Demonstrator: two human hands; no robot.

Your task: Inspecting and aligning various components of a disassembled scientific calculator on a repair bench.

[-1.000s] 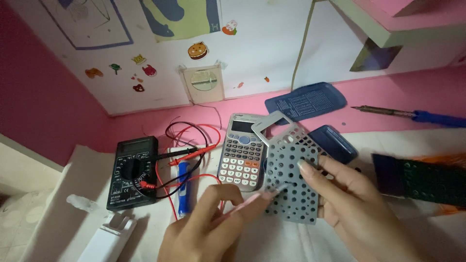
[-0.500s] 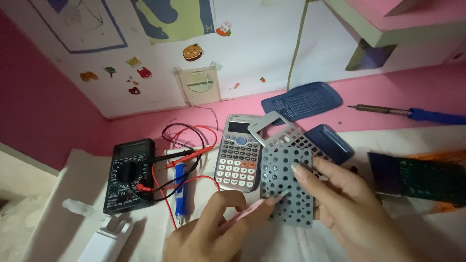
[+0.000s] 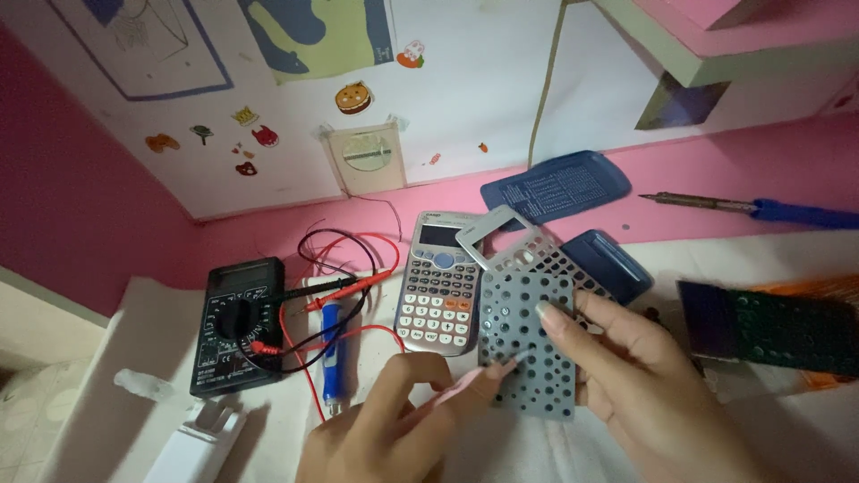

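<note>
While the grey plate full of holes [image 3: 528,344] is held up over the white cloth [image 3: 501,452], it is pinched at its right edge by the bent fingers of the right hand [image 3: 640,376]. Its lower left edge is touched by the left hand [image 3: 394,434], whose fingers are curled around a thin pink stick [image 3: 461,385]. A calculator [image 3: 440,288] is seen just behind the plate, and a black meter [image 3: 236,324] with red and black wires [image 3: 335,282] is laid to the left.

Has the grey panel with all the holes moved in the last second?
No. The grey holed panel keeps its place beside the calculator, held in the right hand; only the camera shifted slightly.
</note>
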